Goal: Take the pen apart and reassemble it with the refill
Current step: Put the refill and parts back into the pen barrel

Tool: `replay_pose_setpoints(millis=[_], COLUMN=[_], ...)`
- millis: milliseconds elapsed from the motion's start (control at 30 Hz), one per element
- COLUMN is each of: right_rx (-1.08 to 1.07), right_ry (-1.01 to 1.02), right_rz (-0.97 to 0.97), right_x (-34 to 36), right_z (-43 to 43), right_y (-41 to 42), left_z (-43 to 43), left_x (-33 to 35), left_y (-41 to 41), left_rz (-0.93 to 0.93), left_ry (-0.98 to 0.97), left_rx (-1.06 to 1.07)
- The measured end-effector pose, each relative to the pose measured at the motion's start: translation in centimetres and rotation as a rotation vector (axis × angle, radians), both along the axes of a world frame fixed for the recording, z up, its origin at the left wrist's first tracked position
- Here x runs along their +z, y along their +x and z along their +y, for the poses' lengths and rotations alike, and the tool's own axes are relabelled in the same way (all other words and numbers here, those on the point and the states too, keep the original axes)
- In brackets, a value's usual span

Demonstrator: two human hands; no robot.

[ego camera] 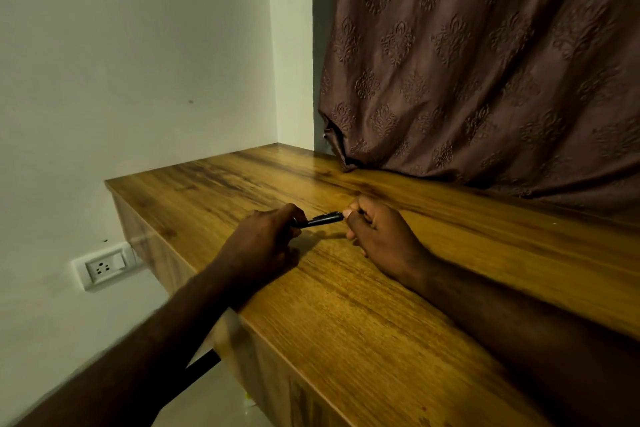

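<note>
Head view, 1st voice: how do the 2 hands sit on the pen point(320, 219)?

2nd voice: The left hand point(263, 239) has a tight grip, its fingers curled round 1 end of it. The right hand point(377, 236) pinches the other end between thumb and forefinger, with the rest of its fingers folded in. No gap shows in either grip.

1st voice: Where is the pen itself?

2nd voice: It spans between the hands just above the table point(346, 315), near the middle, with its shadow below it. It is slim, dark and glossy, and a pale glint runs along the barrel. I cannot tell whether any part has come loose.

1st voice: And the surfaces?

2nd voice: The table is smooth wood-grain in warm brown, with a straight front edge, and the right forearm lies flat on it. A brown curtain point(485, 62), embossed with repeated floral motifs, hangs in soft folds onto the far side. The wall point(138, 80) is plain and pale, and low on it sits a white rectangular socket point(104, 265).
</note>
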State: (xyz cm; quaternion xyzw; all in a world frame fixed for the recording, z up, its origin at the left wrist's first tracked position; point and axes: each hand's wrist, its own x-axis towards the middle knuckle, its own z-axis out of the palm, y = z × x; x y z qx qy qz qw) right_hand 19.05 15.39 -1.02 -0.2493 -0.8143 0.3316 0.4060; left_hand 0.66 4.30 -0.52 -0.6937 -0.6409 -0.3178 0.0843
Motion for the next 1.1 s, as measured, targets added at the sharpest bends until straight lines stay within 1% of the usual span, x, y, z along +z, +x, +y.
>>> replay_pose_setpoints(millis=[167,233,300,367,400,533,633,733,900,1000,1100], right_rx=[-0.016,-0.101,-0.230,-0.341,-0.360,-0.267,-0.249,-0.299,-0.387,-0.477,-0.497], right_ry=[-0.082,-0.103,-0.052,0.002,-0.001,-0.038,-0.003,0.087,0.076,0.133,0.167], right_rz=[0.001,0.009,0.005,-0.062,-0.106,-0.331,-0.388,-0.421,-0.397,-0.488,-0.600], right_x=[0.1,0.3,0.3,0.1,0.1,0.2,0.4,0.3,0.5,0.6,0.6], right_z=[0.2,0.7,2.0,3.5,4.1,5.2,5.3,5.2,4.9,4.5,3.9], right_y=[-0.2,-0.2,0.1,0.7,0.9,0.8,0.5,0.4,0.5,-0.3,-0.6], left_z=[0.1,0.3,0.2,0.2,0.2,0.3,0.3,0.4,0.6,0.6,0.6], left_x=[-0.2,-0.4,-0.4,-0.3,-0.3,-0.1,-0.2,-0.4,-0.3,-0.3,-0.3], left_y=[0.0,-0.1,-0.1,-0.2,-0.2,0.0,-0.1,-0.2,-0.3,-0.3,-0.2], left_rz=[-0.026,-0.035,-0.047,-0.039,-0.035,-0.051,-0.065,-0.077,-0.049,-0.046,-0.041], left_ry=[-0.019,-0.016,-0.014,0.000,0.003,-0.011,-0.021,-0.007,0.006,-0.008,-0.017], left_rx=[0.021,0.034,0.051,0.070,0.076,0.087,0.090,0.086,0.101,0.106,0.106])
